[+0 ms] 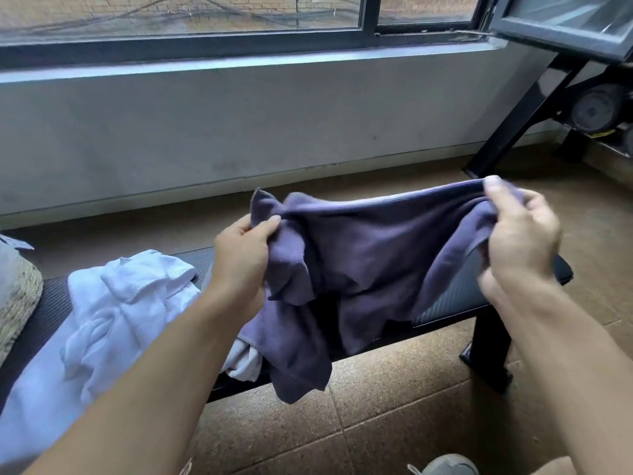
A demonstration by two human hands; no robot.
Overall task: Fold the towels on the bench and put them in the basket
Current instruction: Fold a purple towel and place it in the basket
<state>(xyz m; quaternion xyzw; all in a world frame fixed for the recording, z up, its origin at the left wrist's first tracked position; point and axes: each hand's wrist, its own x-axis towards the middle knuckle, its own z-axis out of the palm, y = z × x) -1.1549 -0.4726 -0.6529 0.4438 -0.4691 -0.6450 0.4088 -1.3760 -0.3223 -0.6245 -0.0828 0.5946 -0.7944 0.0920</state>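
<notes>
Head view, the only 1:

Held up above the worktop (445, 303): 1 purple towel (370, 255), stretched between both hands, lower part bunched and hanging down past the front edge. Left hand (243, 248) closed on the left top corner, thumb and fingers (270, 224) pinching a gathered fold. Right hand (520, 234) closed on the right top corner, fingers pressed onto the hem, somewhat blurred. Top edge pulled nearly taut, running left to right and rising a little toward the right; long axis therefore across the view, roughly along the worktop's length. Short sides hanging down, not yet squared.

Left of it, lying on the worktop: 1 white towel (113, 313), crumpled, unfolded, its near end spilling over the front edge. A smaller white piece (245, 363) peeking out under the purple towel; same towel or another, cannot tell. At the far left edge, a woven shape (17, 303), likely the basket, mostly out of frame; contents not visible.

Judged progress: early. Nothing visibly folded, nothing seen in the basket. Purple towel only being spread for its 1st fold; white towel untouched.
</notes>
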